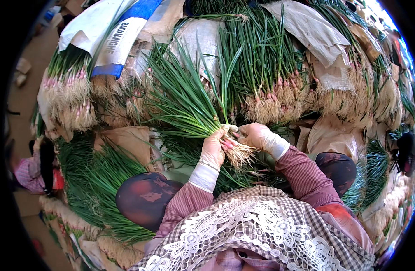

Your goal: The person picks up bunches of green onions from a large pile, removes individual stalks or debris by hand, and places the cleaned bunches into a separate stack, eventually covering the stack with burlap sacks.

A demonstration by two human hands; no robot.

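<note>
A bunch of spring onions (189,108) with long green leaves, pink bulbs and pale stringy roots is in my left hand (213,149), whose fingers wrap round it just above the bulbs. The leaves fan out to the upper left, while the roots hang toward the lower right. Close beside the bulbs, my right hand (258,136) has its fingers pinched together; what lies between them is hidden. A separate upright onion stalk (224,95) rises from between the two hands. Both hands wear thin pale gloves with white cuffs.
Rows of spring onions (261,67) lie ahead, roots toward me, partly covered by pale sacks (307,34) and a blue-and-white sack (126,36). More green leaves (108,189) lie beside my left knee (146,198). Another person's checked sleeve (29,174) shows at far left.
</note>
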